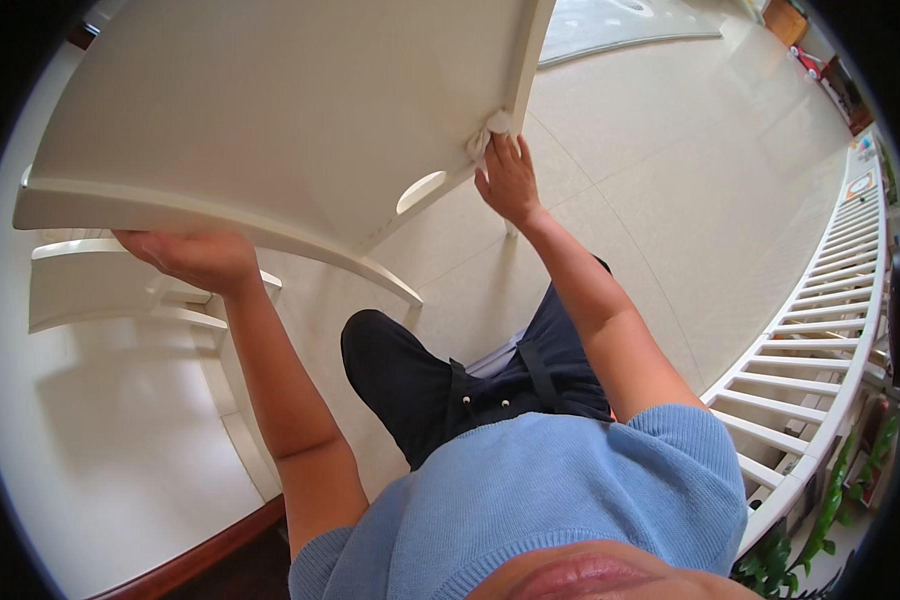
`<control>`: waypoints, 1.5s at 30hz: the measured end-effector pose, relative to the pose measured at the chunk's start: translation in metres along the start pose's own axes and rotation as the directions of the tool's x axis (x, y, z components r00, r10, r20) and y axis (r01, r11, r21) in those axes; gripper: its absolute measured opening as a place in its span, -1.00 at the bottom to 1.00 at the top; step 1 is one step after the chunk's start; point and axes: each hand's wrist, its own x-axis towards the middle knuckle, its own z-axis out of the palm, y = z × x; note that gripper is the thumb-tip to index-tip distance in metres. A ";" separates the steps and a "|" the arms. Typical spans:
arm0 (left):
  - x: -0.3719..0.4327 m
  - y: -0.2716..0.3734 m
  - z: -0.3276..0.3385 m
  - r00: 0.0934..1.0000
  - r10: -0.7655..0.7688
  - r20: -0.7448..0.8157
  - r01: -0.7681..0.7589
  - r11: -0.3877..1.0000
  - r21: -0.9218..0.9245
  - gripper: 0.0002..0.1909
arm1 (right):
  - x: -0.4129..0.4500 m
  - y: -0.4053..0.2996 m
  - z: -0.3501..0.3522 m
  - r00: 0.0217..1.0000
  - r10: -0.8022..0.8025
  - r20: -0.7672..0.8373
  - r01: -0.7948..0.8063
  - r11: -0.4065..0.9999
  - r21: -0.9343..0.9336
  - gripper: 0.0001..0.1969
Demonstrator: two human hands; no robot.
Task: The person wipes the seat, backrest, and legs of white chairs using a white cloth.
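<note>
A large white furniture panel (292, 97), with an oval cut-out near one corner and curved legs, stands tilted in front of me. My left hand (199, 259) holds its lower left edge, the fingers partly hidden by the panel. My right hand (511, 180) presses a crumpled white cloth (489, 135) against the right edge, above the cut-out. Small brownish marks show on the edge below that cut-out.
A smaller white chair-like piece (97, 281) stands at the left by the wall. Pale floor tiles (607, 202) spread beyond the panel, with a light grey mat (622, 30) at the top. Along the right runs a white slatted rail (817, 352), with green plants (825, 517) behind it.
</note>
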 end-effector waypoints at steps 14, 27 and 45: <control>-0.002 -0.003 0.011 0.999 -0.046 -0.004 0.046 0.997 -0.064 -0.41 | 0.138 -0.053 -0.102 0.905 -0.028 -0.424 0.208 0.899 0.385 -0.07; -0.003 -0.012 0.019 0.994 0.031 0.106 -0.050 0.982 0.183 -0.30 | 0.040 -0.092 -0.013 0.874 -0.485 -0.028 0.472 0.834 0.286 -0.38; -0.006 -0.005 0.021 0.990 -0.111 0.085 0.125 0.978 -0.170 -0.31 | 0.092 -0.059 -0.077 0.844 -0.529 0.090 0.534 0.844 -0.050 -0.34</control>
